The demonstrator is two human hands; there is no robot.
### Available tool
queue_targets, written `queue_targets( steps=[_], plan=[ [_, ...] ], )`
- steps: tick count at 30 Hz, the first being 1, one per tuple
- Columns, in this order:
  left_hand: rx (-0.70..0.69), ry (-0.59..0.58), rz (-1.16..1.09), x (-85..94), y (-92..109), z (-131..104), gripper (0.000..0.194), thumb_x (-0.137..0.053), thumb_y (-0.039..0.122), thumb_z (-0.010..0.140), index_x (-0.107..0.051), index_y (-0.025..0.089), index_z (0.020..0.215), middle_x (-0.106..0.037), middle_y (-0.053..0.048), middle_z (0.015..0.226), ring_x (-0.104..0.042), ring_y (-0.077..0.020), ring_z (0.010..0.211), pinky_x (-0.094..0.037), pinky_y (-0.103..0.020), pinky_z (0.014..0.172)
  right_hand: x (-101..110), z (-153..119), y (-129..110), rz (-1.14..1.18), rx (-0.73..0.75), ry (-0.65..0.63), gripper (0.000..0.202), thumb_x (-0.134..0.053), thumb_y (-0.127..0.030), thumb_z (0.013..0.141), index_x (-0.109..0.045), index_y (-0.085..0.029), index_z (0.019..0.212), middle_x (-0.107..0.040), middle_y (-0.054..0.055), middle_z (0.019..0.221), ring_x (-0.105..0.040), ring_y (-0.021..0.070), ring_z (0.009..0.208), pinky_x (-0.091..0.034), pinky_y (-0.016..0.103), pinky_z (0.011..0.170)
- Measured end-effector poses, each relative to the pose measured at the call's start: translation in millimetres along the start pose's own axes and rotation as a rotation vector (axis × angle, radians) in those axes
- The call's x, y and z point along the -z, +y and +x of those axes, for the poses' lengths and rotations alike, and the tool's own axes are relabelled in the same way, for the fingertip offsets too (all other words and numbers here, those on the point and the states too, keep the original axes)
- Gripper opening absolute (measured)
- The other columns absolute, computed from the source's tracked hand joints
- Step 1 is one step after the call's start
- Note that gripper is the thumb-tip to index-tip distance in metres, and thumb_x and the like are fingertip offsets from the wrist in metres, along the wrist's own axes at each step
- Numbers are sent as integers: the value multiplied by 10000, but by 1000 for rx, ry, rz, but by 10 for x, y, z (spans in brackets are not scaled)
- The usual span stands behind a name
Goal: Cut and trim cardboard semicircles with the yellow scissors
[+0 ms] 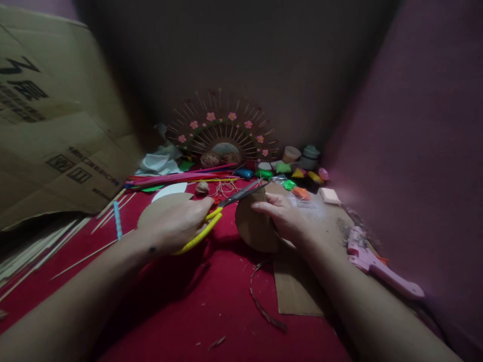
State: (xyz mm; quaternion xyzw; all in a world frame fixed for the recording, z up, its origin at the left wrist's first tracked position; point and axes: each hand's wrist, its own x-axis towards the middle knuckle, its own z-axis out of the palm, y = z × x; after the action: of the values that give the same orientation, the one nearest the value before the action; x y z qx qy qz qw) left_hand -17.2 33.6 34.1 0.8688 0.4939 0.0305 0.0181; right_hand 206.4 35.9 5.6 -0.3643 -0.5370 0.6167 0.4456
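Observation:
My left hand (177, 221) is wrapped round the yellow handles of a pair of scissors (241, 194). The dark blades point up to the right, slightly parted, and reach over the top edge of a brown cardboard disc (254, 229). My right hand (281, 213) pinches that disc at its right side, thumb on the face; the fingers behind it are partly hidden. Under my left hand lies another round brown card (158, 208), with a white disc (171, 191) behind it. A curled brown strip (258, 296) rests on the red cloth below the held disc.
A flat cardboard sheet (298, 291) and a pink glue gun (381, 271) are at the right. Behind stand a flowered stick fan (222, 125), twine balls (210, 160) and coloured clay packs. Pipe cleaners (177, 178), sticks and a large cardboard box (60, 120) occupy the left.

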Motion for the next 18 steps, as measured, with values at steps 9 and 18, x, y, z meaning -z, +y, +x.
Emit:
queue_targets(
  steps=[9,18],
  plan=[
    [-6,-55,42,58,74,-31,135,-360,282,829,-463,212,779,-586,-46,680,-478,-158,533,-246,-299,518,0,-19,-40,-132,2,-14,46,-635,-232,679,-673,-238,704,-688,10,718,-595,184,723,-446,318,678],
    [-13,-107,-75,-23,21,-13,56,-380,250,784,-428,222,777,-572,-41,684,-502,-191,578,-283,-303,543,-2,-11,-17,-46,-22,-24,109,-657,-244,671,-684,-219,774,-683,2,704,-598,156,679,-444,291,649]
  ],
)
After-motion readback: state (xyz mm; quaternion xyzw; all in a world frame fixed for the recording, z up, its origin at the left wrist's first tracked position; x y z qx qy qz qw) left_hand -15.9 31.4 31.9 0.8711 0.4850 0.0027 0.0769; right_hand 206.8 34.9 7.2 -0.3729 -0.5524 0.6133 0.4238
